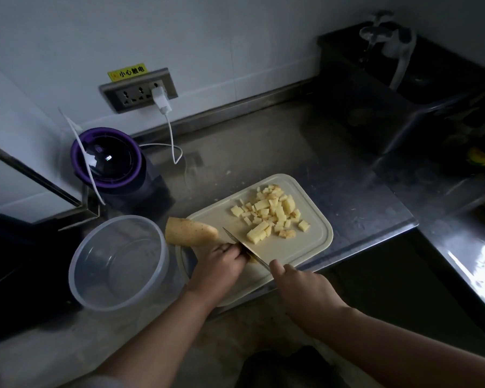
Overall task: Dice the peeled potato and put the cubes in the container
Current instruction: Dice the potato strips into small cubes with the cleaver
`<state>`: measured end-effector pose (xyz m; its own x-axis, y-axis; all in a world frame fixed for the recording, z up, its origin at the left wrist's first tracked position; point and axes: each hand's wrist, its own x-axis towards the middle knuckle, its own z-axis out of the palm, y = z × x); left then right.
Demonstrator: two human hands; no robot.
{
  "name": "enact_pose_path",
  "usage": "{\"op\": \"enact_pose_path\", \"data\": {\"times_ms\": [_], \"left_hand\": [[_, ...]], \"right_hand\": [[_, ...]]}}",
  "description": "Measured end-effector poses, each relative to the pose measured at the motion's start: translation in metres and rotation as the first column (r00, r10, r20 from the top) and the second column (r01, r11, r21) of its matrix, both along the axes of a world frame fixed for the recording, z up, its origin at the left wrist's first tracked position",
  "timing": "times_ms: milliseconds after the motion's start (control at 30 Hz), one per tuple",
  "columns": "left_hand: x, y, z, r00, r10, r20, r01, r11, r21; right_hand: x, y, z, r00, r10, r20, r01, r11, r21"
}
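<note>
The steel desk (263, 152) carries a clear round container (123, 273) at its front left edge; it is empty and sits just beside the cutting board (305, 247). An uncut potato half (189, 232) lies at the board's left edge. The left hand (221, 264) curls its fingers over a mostly hidden potato piece (252, 259), right against the knife (244, 247). The right hand (300, 284) has its fingers wrapped round the knife's handle. Knuckles that close to the blade could get nicked. The cubes (272, 211) are piled near the board's far right corner, and some could scatter during transfer.
</note>
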<state>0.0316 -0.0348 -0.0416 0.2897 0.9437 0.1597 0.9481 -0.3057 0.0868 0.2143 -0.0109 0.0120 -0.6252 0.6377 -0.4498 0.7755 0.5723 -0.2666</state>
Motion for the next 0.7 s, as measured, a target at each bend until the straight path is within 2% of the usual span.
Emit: {"op": "enact_pose_path", "data": {"times_ms": [367,567,700], "left_hand": [[-0.0048,0.0032,0.0,0.999,0.042,-0.012,-0.042,0.999,-0.03],[-0.0009,0.0027,0.0045,0.998,0.063,-0.027,-0.065,0.995,-0.078],[0.0014,0.0015,0.0036,0.991,0.132,0.026,-0.127,0.98,-0.154]], "right_hand": [[-0.0083,0.0061,-0.0025,0.998,-0.064,-0.008,0.063,0.996,-0.064],[-0.0087,0.0058,-0.0029,0.997,-0.08,0.003,0.08,0.994,-0.078],[-0.0092,0.005,-0.0013,0.995,-0.095,0.002,0.095,0.992,-0.079]]}}
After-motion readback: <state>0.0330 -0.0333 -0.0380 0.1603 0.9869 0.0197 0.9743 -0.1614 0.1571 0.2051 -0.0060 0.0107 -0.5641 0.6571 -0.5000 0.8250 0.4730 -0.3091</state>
